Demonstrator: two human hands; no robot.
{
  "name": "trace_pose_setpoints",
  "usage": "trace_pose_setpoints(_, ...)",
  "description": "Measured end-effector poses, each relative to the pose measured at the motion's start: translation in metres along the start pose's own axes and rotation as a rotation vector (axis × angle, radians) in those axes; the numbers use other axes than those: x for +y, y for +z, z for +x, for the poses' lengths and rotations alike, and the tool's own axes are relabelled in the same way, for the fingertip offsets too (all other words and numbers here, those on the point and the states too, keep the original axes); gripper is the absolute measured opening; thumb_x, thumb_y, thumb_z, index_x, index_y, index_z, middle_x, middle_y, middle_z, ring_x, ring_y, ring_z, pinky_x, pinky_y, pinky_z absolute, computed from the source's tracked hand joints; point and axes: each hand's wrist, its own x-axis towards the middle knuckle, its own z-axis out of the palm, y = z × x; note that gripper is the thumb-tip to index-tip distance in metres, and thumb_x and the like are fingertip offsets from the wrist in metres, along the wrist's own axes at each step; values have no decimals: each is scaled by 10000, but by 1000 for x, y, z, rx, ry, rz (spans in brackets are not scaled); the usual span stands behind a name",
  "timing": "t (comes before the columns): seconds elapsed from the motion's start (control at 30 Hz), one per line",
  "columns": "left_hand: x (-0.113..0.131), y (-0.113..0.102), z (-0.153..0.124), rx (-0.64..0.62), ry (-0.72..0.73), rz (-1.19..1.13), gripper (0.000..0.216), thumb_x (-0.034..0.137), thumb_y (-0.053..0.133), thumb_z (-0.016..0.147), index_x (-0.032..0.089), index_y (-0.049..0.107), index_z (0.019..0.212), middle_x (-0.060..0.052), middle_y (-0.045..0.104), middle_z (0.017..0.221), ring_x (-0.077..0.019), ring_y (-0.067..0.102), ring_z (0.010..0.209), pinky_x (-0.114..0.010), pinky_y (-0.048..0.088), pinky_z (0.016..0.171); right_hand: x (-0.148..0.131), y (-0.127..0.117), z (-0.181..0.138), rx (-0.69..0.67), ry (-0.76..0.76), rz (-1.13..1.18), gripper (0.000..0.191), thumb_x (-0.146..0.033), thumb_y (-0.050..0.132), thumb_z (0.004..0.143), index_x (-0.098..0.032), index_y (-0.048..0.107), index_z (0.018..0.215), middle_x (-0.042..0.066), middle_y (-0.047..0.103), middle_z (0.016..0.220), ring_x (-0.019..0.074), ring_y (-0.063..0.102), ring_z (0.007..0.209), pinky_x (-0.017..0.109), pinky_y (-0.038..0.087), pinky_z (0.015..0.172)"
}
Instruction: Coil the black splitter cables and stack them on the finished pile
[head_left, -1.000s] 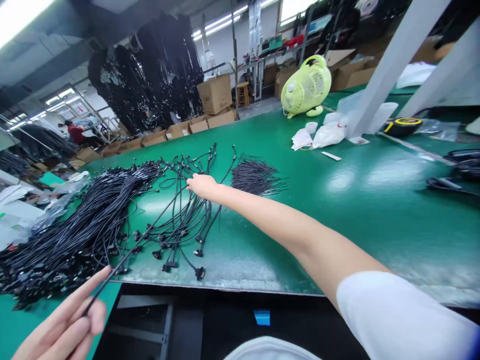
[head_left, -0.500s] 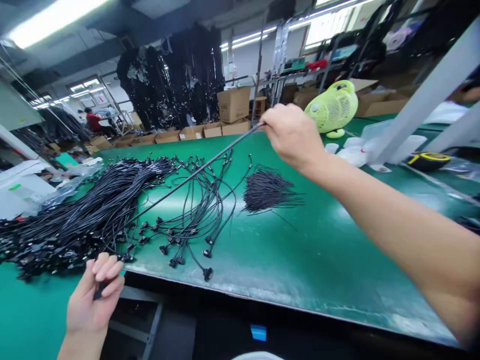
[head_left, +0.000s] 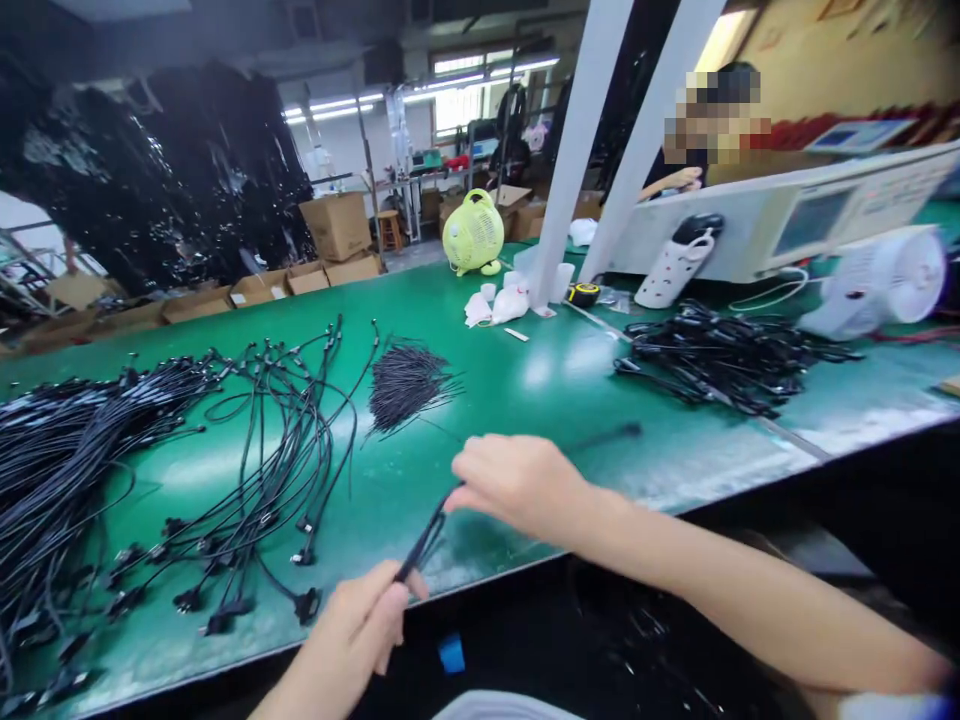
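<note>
The head view takes in a wide green worktop (head_left: 480,390) that spreads beyond both hands. Far ahead and right of the hands stands a pale instrument (head_left: 750,245), with a slanting post (head_left: 577,150) on its near left. A heap of cables (head_left: 97,440) fills the area well left of the hands; between it and them lies a looser spread of cables (head_left: 289,470). A dark bundle (head_left: 712,360) rests to their right, a lime fan (head_left: 473,235) stands far ahead, and a pile of thin strips (head_left: 409,385) lies ahead, nearer.

The held cable (head_left: 426,540) runs between the hands: the left hand (head_left: 367,615) closes around its lower part, while the right hand (head_left: 517,480) pinches it higher up. A blurred dark end (head_left: 632,430) shows beyond the right hand; whether it belongs to this cable cannot be told.

The worktop is smooth and glossy, the fan rounded and grilled, the held cable black, slim and bent into a narrow loop.
</note>
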Motion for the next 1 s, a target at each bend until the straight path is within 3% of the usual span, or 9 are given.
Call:
trace_pose_setpoints(0.13, 1, -40, -5, -26, -51, -430, 360, 461, 505, 923, 140, 662, 883, 96, 242, 437, -71, 247, 415, -228, 395, 543, 60, 10, -22, -88, 156, 210, 322, -453, 441, 966, -192, 625, 924, 34, 659, 839, 155, 616, 749, 270, 414, 635)
trace_pose_setpoints(0.3, 19, -67, -14, 283, 13, -837, 231, 324, 572, 896, 124, 677, 848, 109, 113, 502, -32, 98, 381, -145, 319, 419, 77, 31, -56, -33, 217, 333, 220, -334, 434, 963, -290, 622, 1070, 68, 691, 933, 216, 638, 815, 355, 470, 725)
trace_pose_setpoints(0.37, 23, -65, -5, 404, 44, -878, 225, 309, 544, 909, 138, 676, 971, 95, 190, 517, -33, 180, 380, -131, 335, 419, 64, 36, -60, 6, 150, 223, 227, -286, 452, 947, -306, 629, 1088, 83, 682, 818, 233, 606, 697, 381, 436, 645)
trace_pose_setpoints(0.47, 22, -46, 18, 421, 71, -733, 299, 404, 597, 875, 162, 663, 1038, 34, 454, 623, -75, 485, 522, -170, 440, 492, 28, 32, -59, -42, -121, 250, 223, -191, 451, 926, -265, 655, 975, 48, 616, 638, 202, 520, 536, 364, 367, 552)
trace_pose_setpoints(0.6, 18, -5, 39, 292, 153, -274, 345, 479, 541, 901, 171, 685, 961, -103, 655, 1027, -232, 622, 998, -352, 500, 891, -13, 15, -40, -199, -313, 511, 266, -175, 391, 960, -201, 642, 876, 2, 602, 633, 137, 493, 531, 297, 370, 572)
trace_pose_setpoints(0.67, 17, 9, 40, 157, 186, -77, 337, 450, 486, 934, 186, 691, 976, -114, 657, 1084, -246, 588, 1065, -371, 432, 976, -13, 11, -27, -142, -216, 562, 288, -213, 367, 985, -195, 644, 905, 5, 615, 666, 130, 511, 577, 284, 368, 598)
trace_pose_setpoints(0.77, 16, 16, 39, -4, 150, -28, 294, 406, 464, 953, 189, 662, 929, -78, 664, 863, -195, 610, 831, -311, 457, 815, 0, 20, -16, 7, 87, 679, 224, -305, 445, 973, -205, 633, 902, 20, 637, 754, 132, 555, 675, 274, 397, 667)
trace_pose_setpoints(0.9, 18, 21, 46, -5, 178, -447, 297, 444, 493, 938, 179, 558, 821, -19, 589, 706, -129, 541, 581, -266, 428, 616, 0, 51, -16, 166, 515, 1130, 345, -499, 640, 831, -208, 581, 1008, 48, 621, 943, 166, 577, 855, 292, 450, 758)
trace_pose_setpoints(1.0, 14, 32, 58, 11, 100, -688, 374, 519, 523, 902, 173, 537, 761, -31, 587, 728, -156, 577, 670, -290, 447, 688, -15, 69, -17, 126, 766, 1524, 319, -501, 534, 901, -191, 551, 829, -15, 515, 709, 100, 475, 612, 240, 392, 583)
